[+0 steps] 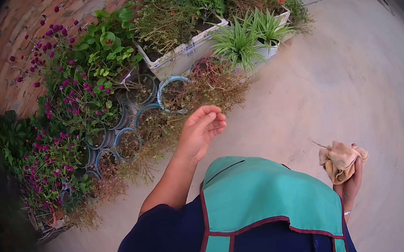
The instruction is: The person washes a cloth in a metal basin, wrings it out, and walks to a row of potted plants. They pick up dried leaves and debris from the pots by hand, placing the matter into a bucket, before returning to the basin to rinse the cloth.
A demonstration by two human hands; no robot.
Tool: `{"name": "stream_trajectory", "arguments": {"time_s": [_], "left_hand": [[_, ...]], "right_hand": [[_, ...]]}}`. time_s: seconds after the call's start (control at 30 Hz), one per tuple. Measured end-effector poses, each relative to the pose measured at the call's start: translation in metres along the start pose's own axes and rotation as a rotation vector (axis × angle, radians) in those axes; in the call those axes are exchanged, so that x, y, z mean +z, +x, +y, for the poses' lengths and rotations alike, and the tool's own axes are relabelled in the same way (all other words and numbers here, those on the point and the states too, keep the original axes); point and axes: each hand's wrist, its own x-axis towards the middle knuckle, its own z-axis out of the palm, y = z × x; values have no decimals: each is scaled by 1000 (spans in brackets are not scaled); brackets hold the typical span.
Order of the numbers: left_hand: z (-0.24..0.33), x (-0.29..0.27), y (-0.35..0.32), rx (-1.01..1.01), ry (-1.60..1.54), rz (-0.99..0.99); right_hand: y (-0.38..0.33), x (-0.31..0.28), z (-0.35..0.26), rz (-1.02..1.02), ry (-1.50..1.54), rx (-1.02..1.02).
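A crumpled beige cloth (342,160) is bunched up in my right hand (351,186), out to the right above the concrete floor. My fingers wrap it from below and from the right side; most of them are hidden behind it. Thin dry strands stick out at the cloth's upper left. My left hand (202,130) is raised in the middle, with its fingers curled in and the thumb against them. Nothing shows in it. Behind that hand, dry reddish-brown plants (216,83) spill over the edges of round blue-rimmed pots (171,82).
Purple globe-shaped flowers (65,92) crowd the left along a brick wall (7,78). Farther back stand a long white planter box (182,57) and a spider plant (239,42). Pale concrete floor (365,77) stretches right. A green apron (266,190) covers my front.
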Motion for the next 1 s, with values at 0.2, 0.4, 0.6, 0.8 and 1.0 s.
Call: {"name": "stream_trajectory", "arguments": {"time_s": [0.2, 0.4, 0.6, 0.8, 1.0], "left_hand": [[-5, 68, 57, 100, -45, -95], [-9, 57, 125, 143, -47, 87], [3, 78, 231, 219, -93, 82], [14, 128, 291, 225, -115, -105], [-2, 118, 280, 311, -105, 189]], "right_hand": [[123, 10, -17, -192, -69, 95], [227, 36, -22, -297, -25, 97], [311, 41, -33, -253, -19, 63], [377, 50, -33, -271, 116, 164], [443, 67, -32, -497, 82, 346]]}}
